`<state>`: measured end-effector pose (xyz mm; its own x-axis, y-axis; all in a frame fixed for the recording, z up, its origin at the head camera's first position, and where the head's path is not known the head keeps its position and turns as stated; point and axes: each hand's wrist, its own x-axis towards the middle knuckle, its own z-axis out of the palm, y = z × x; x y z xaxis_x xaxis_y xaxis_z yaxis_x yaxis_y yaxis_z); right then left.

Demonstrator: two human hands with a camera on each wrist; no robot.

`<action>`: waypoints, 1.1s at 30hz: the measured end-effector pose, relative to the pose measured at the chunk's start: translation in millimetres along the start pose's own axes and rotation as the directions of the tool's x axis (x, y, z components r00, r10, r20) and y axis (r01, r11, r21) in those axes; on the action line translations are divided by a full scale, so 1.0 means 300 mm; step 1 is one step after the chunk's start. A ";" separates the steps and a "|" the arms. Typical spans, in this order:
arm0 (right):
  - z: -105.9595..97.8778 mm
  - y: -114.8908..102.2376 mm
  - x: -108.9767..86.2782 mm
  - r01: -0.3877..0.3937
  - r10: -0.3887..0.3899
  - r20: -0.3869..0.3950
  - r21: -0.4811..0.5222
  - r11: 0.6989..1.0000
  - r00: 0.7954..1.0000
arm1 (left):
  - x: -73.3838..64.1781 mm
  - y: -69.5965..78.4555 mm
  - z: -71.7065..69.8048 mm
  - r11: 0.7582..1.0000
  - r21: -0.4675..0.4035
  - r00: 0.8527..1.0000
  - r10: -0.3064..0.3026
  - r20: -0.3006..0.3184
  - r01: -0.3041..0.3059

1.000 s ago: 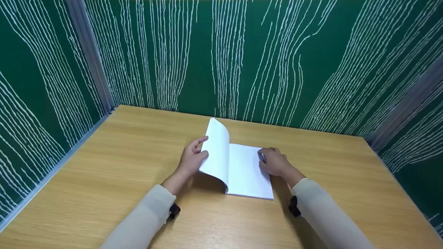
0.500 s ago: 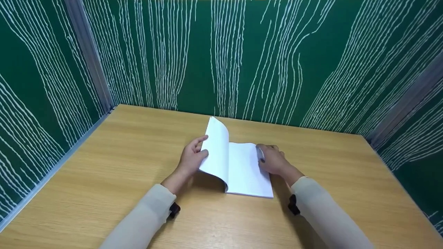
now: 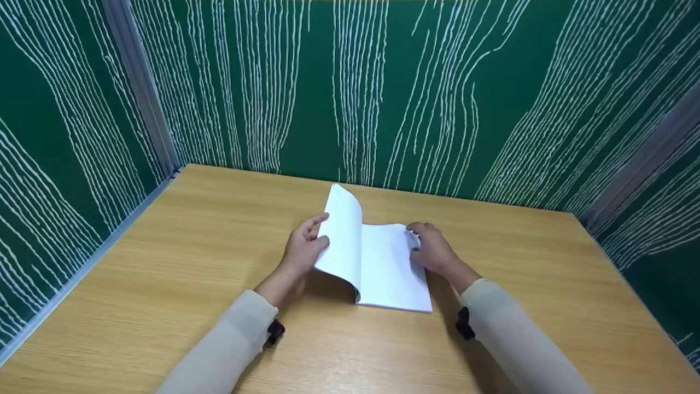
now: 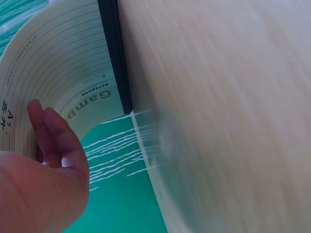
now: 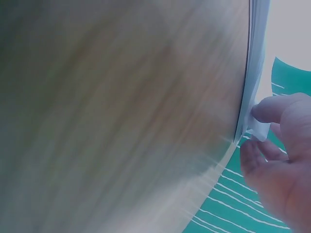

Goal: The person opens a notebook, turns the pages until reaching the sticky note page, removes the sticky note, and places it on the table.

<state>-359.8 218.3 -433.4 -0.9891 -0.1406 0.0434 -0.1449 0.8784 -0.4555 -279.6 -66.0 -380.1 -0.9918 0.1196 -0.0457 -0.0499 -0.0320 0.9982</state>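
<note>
An open notebook (image 3: 391, 268) lies on the table, its right-hand pages flat and its left part raised and curved. My left hand (image 3: 303, 249) grips that raised part by its outer edge, thumb on the inner side. The cover (image 4: 63, 63) in the left wrist view is lined, printed "NOTEBOOK" and "A5", with a dark spine strip; the fingers lie against it. At the upper right corner of the flat pages is my right hand (image 3: 436, 251). In the right wrist view it pinches a lifted page corner (image 5: 260, 130) between thumb and fingers; how many sheets I cannot tell.
The wooden table (image 3: 191, 262) extends around the notebook on all sides. Green panels (image 3: 311, 109) with white wavy lines stand behind and at both sides, joined by grey posts (image 3: 145, 87). A dark wrist device (image 3: 465, 324) sits under each sleeve.
My right hand has moved slightly up along the page's right edge to the corner, and its fingers have shifted there. The left hand still holds the raised part in the same place.
</note>
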 end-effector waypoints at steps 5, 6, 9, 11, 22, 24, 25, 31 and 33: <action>-0.007 0.006 -0.002 -0.008 0.011 -0.061 0.050 0.999 0.998 | 0.025 -0.026 -0.005 1.000 -0.004 1.000 0.012 -0.004 -0.012; -0.009 0.008 -0.001 -0.013 0.018 -0.079 0.060 0.998 0.997 | 0.035 -0.037 -0.007 1.000 -0.006 1.000 0.018 -0.006 -0.018; -0.015 0.011 0.000 -0.037 0.048 -0.110 0.096 0.995 0.993 | 0.059 -0.067 -0.010 1.000 -0.010 1.000 0.027 -0.010 -0.027; -0.018 0.013 0.000 -0.071 0.083 -0.098 0.122 0.990 0.992 | 0.070 -0.083 -0.011 1.000 -0.010 0.999 0.030 -0.016 -0.030; -0.021 0.028 -0.004 -0.002 0.023 -0.155 0.135 0.991 0.988 | 0.084 -0.092 -0.012 0.993 0.034 0.993 0.112 -0.033 -0.111; -0.020 0.030 -0.002 0.016 0.007 -0.169 0.134 0.991 0.986 | 0.087 -0.091 -0.012 0.992 0.037 0.992 0.120 -0.035 -0.118; -0.020 0.030 -0.001 0.017 0.007 -0.173 0.138 0.990 0.985 | 0.086 -0.090 -0.013 0.993 0.034 0.993 0.114 -0.037 -0.113; -0.020 0.028 0.001 0.050 -0.029 -0.172 0.121 0.991 0.985 | 0.087 -0.090 -0.014 0.992 0.055 0.992 0.118 -0.048 -0.115; -0.020 0.028 0.000 0.061 -0.042 -0.166 0.107 0.992 0.985 | 0.087 -0.091 -0.013 0.993 0.055 0.993 0.109 -0.049 -0.106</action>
<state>-361.1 228.3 -432.0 -0.9727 -0.1002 0.2093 -0.2011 0.8142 -0.5446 -304.5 -65.9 -408.5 -0.9959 0.0667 0.0612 0.0620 0.0097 0.9980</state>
